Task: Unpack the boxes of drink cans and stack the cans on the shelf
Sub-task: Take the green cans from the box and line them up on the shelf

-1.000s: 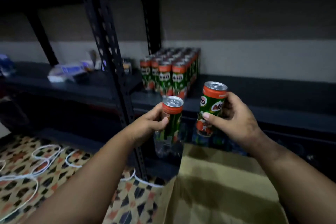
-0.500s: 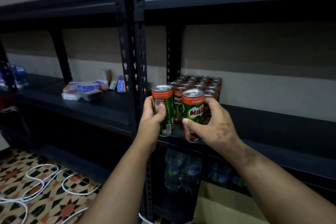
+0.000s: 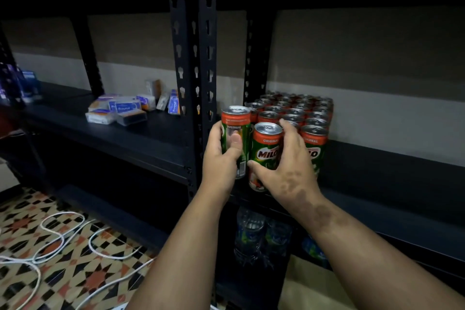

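Observation:
My left hand (image 3: 222,161) grips a green and orange drink can (image 3: 235,131), held upright just left of the block of cans. My right hand (image 3: 286,166) wraps a second can (image 3: 265,146) marked MILO, standing at the front edge of the dark shelf (image 3: 377,171). Behind and to the right, several rows of the same cans (image 3: 297,111) stand packed together on the shelf. A brown cardboard box (image 3: 314,289) shows at the bottom, between my forearms, mostly hidden.
Black slotted uprights (image 3: 193,63) rise just left of the cans. Small blue and white boxes (image 3: 118,111) lie on the left shelf section. Water bottles (image 3: 251,234) stand on the lower shelf. White cables (image 3: 63,239) loop over the patterned floor.
Both hands have carried their cans up from above the box to the shelf, and the right can now sits at the front of the block. My view has risen toward the shelf.

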